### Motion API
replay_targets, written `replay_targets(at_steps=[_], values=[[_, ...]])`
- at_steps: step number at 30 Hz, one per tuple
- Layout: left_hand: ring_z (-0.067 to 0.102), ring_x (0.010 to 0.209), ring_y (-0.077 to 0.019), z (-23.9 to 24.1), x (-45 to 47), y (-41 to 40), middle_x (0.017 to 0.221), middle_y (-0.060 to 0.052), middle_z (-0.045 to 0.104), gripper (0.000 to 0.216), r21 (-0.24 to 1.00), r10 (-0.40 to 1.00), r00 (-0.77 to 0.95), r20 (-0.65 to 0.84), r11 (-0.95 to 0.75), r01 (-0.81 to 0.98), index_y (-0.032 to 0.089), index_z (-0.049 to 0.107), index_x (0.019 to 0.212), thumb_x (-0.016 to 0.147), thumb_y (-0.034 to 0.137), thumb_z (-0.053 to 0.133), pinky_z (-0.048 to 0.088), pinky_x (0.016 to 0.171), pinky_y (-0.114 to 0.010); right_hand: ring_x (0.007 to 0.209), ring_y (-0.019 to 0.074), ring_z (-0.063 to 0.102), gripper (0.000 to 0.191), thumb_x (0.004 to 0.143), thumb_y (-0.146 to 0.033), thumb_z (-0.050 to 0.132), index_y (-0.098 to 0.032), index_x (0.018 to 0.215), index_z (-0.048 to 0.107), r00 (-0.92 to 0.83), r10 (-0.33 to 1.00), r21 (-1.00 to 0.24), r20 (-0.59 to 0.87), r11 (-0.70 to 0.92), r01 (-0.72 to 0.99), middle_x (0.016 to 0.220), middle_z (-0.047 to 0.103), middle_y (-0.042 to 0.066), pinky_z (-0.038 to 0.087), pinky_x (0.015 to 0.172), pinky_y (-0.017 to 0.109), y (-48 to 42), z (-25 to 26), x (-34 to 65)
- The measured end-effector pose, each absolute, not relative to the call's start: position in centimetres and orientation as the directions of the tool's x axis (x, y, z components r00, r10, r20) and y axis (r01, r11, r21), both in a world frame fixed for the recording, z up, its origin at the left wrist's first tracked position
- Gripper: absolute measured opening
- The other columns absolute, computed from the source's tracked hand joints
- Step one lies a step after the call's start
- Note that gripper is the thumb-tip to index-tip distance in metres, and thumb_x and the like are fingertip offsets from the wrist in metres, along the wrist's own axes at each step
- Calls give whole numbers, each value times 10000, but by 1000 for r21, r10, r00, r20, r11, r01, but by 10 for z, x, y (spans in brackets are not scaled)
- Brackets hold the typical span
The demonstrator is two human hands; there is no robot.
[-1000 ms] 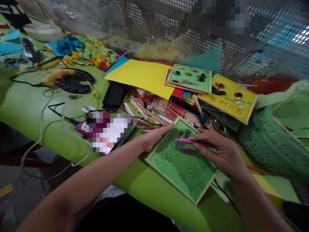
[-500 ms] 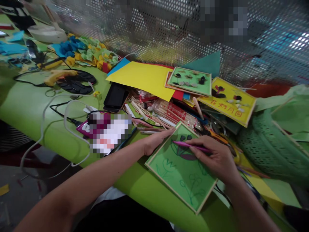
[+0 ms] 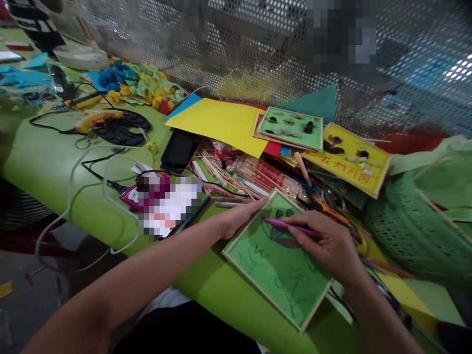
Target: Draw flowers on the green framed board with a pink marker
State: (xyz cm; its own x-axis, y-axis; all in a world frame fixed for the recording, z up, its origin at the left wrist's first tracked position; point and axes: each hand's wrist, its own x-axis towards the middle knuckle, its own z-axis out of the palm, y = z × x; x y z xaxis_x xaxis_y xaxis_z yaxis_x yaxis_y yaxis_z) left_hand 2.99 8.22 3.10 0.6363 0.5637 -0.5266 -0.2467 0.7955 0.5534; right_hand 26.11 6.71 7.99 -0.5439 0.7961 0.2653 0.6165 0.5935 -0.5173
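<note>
Head view: your right hand (image 3: 328, 246) has its grip closed on the pink pen (image 3: 287, 225), tip on the green framed board (image 3: 276, 260) lying on the table (image 3: 47, 162); your left hand (image 3: 238, 216) rests flat, grip open, against the board's left edge.

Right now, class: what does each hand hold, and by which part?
Right hand holds a pink pen by its rear half. Left hand holds nothing, resting against the green board.
</note>
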Motion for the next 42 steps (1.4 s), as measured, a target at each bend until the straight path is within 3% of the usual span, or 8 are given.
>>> replay_targets(at_steps=[3, 8, 16, 42], values=[[760, 821, -260, 31, 30, 82, 749, -78, 764, 613, 558, 568, 646, -510, 790, -254, 109, 805, 972, 992, 622, 469, 542, 913, -422, 877, 211, 739, 163, 978, -269, 650, -270, 1100, 759, -553, 788, -519, 273, 604, 605, 980, 784, 39, 572, 761, 321, 68, 81, 260], [732, 684, -219, 21, 34, 90, 774, -121, 773, 673, 470, 489, 670, -558, 852, -231, 122, 796, 965, 973, 696, 445, 578, 927, -401, 900, 209, 737, 176, 981, -264, 646, -267, 1120, 753, -536, 800, -519, 270, 590, 618, 1005, 782, 38, 564, 780, 317, 68, 80, 260], [729, 785, -216, 23, 30, 87, 870, -103, 768, 692, 507, 519, 677, -522, 827, -243, 68, 745, 1158, 1000, 669, 442, 557, 889, -390, 881, 194, 722, 165, 980, -261, 652, -278, 1112, 748, -552, 797, -547, 244, 583, 601, 988, 773, 25, 548, 768, 301, 66, 80, 263], [725, 759, -226, 24, 32, 87, 870, -105, 774, 655, 509, 517, 662, -542, 829, -231, 117, 753, 1161, 976, 676, 468, 563, 885, -388, 834, 183, 711, 139, 974, -246, 655, -276, 1072, 748, -590, 773, -533, 234, 609, 587, 943, 766, 20, 537, 751, 305, 66, 84, 260]])
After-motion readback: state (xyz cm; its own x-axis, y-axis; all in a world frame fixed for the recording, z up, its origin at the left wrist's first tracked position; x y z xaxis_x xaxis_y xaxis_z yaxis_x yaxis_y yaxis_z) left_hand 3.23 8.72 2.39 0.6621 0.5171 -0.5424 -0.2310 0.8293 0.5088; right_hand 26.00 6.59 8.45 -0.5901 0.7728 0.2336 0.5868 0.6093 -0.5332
